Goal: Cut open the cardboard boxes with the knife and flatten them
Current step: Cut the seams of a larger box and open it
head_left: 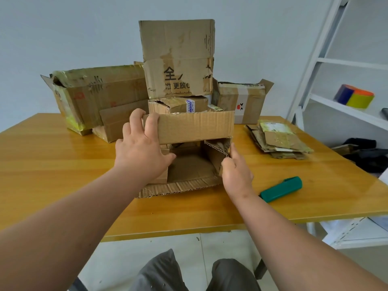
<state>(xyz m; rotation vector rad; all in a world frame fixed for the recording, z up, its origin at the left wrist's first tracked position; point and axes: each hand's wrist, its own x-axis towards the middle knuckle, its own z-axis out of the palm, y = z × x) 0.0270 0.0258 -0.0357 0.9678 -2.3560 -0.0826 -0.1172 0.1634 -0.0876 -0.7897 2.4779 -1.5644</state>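
- Left hand (pixel 140 152) is gripping the open box (pixel 189 148) at its top-left edge, fingers curled over the raised flap.
- Right hand (pixel 236 172) is pinching the box's right side flap; the box is lying at 12 o'clock from both hands, long axis left-right.
- Green knife (pixel 281 189) is lying untouched at the right hand's 3 o'clock, nearer that hand.
- Count: about five uncut boxes (pixel 178 59) behind, one flattened stack (pixel 277 141), one knife.

- The left hand (pixel 141 152) covered the open box's (pixel 195 128) near left wall.
- The knife's (pixel 282 189) tip lay hidden behind the right wrist.
- The small box (pixel 178 105) was half hidden by the open box's flap.
- The shelf (pixel 344 110) was cut off at the right edge.
- The dark thing (pixel 385 113) on the shelf was too cropped to identify.
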